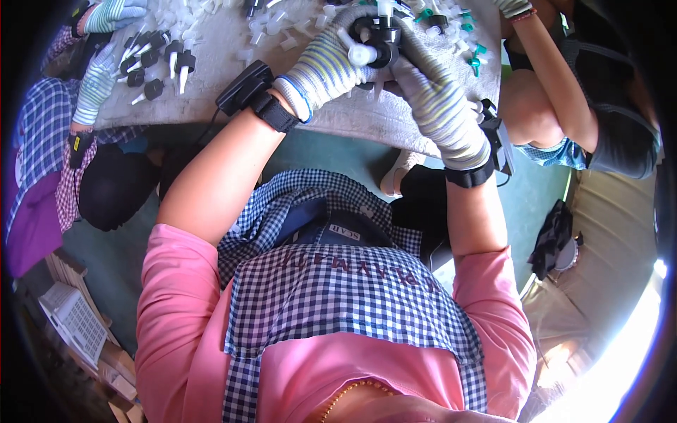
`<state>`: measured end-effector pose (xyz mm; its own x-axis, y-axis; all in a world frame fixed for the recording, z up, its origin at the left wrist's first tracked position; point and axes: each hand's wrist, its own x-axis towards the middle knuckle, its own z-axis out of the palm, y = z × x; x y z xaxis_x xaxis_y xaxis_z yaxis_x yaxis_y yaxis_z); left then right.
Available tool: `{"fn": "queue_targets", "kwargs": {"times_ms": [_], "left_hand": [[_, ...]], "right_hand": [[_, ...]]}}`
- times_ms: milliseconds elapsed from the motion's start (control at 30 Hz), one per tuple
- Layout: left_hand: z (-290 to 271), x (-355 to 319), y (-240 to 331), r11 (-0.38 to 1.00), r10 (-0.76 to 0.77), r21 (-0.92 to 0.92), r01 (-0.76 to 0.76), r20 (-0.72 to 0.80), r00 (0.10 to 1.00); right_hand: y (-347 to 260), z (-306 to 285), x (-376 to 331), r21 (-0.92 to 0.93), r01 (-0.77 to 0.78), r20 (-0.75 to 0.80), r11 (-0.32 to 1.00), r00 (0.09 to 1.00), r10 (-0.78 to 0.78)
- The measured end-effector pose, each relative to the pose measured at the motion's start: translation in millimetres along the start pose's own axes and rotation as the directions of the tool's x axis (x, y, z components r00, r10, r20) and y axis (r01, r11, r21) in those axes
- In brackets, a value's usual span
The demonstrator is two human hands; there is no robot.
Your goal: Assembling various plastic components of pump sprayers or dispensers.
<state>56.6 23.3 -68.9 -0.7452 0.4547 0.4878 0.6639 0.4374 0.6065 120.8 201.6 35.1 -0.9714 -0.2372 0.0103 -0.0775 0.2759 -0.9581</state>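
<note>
The pink shirt [296, 366] lies nearest, then the checked apron [338, 296]. Both forearms [218, 166] angle up and inward, with black straps [275, 111] at the wrists. Over the table [176, 109], the gloved left hand [328, 67] and right hand [434, 81] meet, fingers curled around black-and-white caps [384, 53]; I cannot tell exactly how the fingertips press. Loose white parts [282, 28] lie beyond.

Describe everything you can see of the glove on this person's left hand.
The glove is pale, with grey and yellowish stripes, and looks knitted; its cuff has a blue edge. It is worn on the left hand, raised over the table and angled up and right in the picture. Its fingers curl against black and white plastic-looking parts; the fingertips are partly hidden. A black strap lies close to the cuff.
</note>
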Motion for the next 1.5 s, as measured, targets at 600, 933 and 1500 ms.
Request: {"fn": "queue_targets", "kwargs": {"times_ms": [600,933,1500], "left_hand": [[-27.2,34.1,47.9,0.158,-0.593,-0.959,0.235,0.098,0.799],[-88.7,39.1,51.6,0.079,-0.350,-0.972,0.220,0.179,0.919],[-250.2,-262.6,102.2,0.576,-0.776,-0.753,0.316,-0.384,0.500]], "right_hand": [[-69.0,11.0,19.8,-0.082,-0.218,-0.034,0.973,0.976,0.216],[-17.9,-1.5,35.1,0.461,-0.143,-0.187,0.876,0.949,0.254],[54.6,14.6,78.1,-0.681,0.280,-0.207,0.677,0.813,-0.544]]}}
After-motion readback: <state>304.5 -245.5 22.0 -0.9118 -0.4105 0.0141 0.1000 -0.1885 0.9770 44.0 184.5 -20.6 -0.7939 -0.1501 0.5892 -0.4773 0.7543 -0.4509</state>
